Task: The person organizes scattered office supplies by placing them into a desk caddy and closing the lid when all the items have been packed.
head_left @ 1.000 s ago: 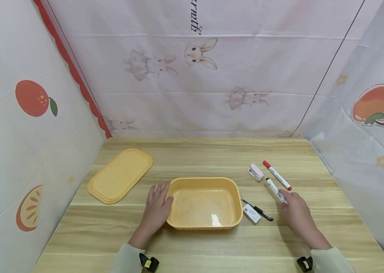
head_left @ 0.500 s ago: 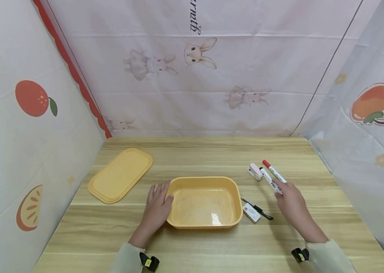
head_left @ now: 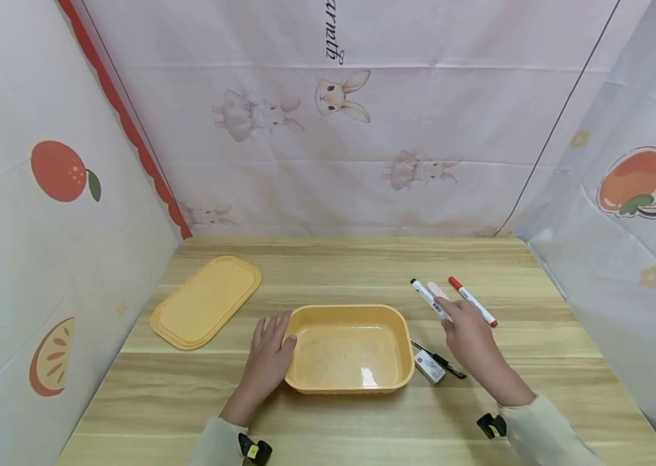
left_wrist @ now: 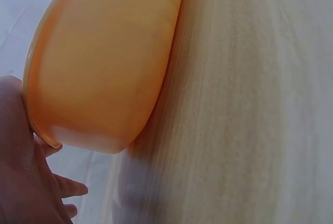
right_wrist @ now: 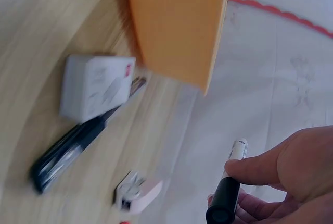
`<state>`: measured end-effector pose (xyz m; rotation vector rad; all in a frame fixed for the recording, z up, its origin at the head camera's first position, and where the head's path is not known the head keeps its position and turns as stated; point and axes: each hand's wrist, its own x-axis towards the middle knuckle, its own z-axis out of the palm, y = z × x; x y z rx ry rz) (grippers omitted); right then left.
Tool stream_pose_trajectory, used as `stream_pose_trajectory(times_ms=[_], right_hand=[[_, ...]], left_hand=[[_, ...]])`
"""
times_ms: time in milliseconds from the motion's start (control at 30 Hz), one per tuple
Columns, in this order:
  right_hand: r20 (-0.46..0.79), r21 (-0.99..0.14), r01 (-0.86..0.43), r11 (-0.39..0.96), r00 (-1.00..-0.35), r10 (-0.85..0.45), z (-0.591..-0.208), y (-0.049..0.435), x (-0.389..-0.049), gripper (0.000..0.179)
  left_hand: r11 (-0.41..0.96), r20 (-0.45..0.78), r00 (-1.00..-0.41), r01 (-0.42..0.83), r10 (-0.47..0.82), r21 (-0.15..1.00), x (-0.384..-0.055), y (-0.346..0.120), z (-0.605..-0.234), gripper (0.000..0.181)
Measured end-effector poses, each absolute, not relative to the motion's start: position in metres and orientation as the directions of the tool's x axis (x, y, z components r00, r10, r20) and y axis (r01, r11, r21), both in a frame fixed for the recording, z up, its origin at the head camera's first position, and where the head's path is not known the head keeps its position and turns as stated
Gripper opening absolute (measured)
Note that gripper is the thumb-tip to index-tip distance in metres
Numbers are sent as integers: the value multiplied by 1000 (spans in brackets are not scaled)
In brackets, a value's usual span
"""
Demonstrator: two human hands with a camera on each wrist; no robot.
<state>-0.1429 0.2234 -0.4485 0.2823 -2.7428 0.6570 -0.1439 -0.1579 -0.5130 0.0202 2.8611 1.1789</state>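
Note:
A white marker with black ends [head_left: 427, 296] is pinched between the thumb and fingers of my right hand [head_left: 470, 333], raised over the table to the right of the yellow plastic box [head_left: 348, 383]. The right wrist view shows its black cap [right_wrist: 225, 200] pointing back from the thumb. Partly behind the hand lies a small pink and white stapler [head_left: 437, 290]. My left hand [head_left: 270, 355] rests against the box's left end, fingers spread and thumb at the rim; the left wrist view shows fingers [left_wrist: 70, 186] beside the box wall [left_wrist: 104, 67].
A red-capped marker [head_left: 473, 301] lies right of the stapler. By the box's right end are a small white carton [head_left: 429, 367] and a black pen [head_left: 449, 366], partly overlapping. The flat yellow lid [head_left: 206, 301] lies at the left. Printed cloth walls [head_left: 328, 194] border the table.
My right hand has carried the marker leftward and slightly away from me, from beside the red-capped marker to over the stapler. The left hand and box have stayed put.

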Motion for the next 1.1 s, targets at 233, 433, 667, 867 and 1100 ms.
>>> stream_pose_trajectory(times_ms=[233,433,667,867,1100], right_hand=[[372,-372,-350,860,-905,-208,-444,192,-147,46],[384,-338,-439,832,-872,-304,-442,164,-146,44],[437,-263,-536,802,-807,-397,-451,143,-147,43],[458,-232,-616,753,-752,-474,-462,129,-148,44],[505,-159,-706,690,-659,-557,-477,117,-149,46]], left_hand=[[707,-40,-999,-12,23,707,-143,-157,-512,56],[707,-38,-999,-15,16,707,-143,-157,-512,56],[701,-41,-999,-19,15,713,-143,-157,-513,56],[708,-40,-999,-16,18,706,-143,-157,-514,56],[713,-40,-999,-20,11,701,-145,-157,-515,56]])
